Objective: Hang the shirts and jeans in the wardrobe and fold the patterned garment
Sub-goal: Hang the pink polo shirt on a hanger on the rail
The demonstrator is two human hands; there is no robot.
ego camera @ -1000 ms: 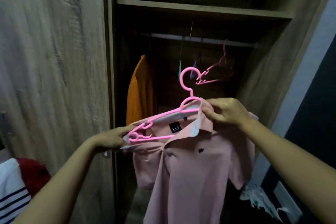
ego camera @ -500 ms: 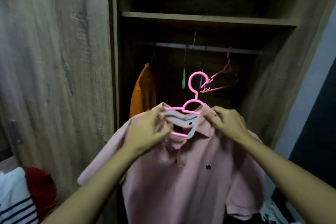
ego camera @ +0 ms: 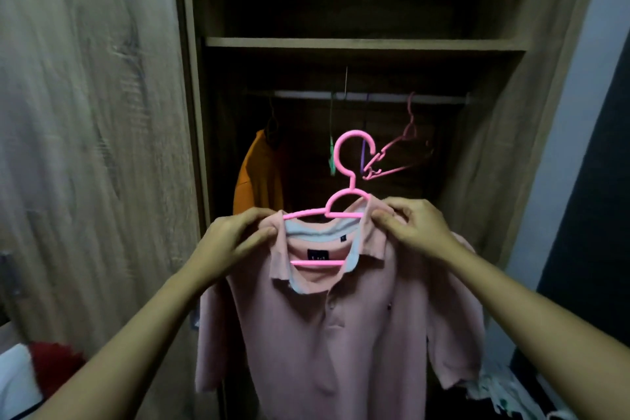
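Observation:
A pink polo shirt hangs on a bright pink plastic hanger in front of the open wardrobe. My left hand pinches the left side of the collar and shoulder. My right hand grips the collar on the right. The hanger's hook points up, below the wardrobe rail. An orange shirt hangs at the left end of the rail. Farther right hang empty hangers: a green one and a pink one.
The wooden wardrobe door stands open at the left. A shelf runs above the rail. Red and white clothes lie at the lower left. A light patterned garment lies at the lower right beside a pale wall.
The shirt went from hanging off one hanger arm to sitting squarely on both. My left hand moved from the hanger's end to the collar, and the shirt rose toward the rail.

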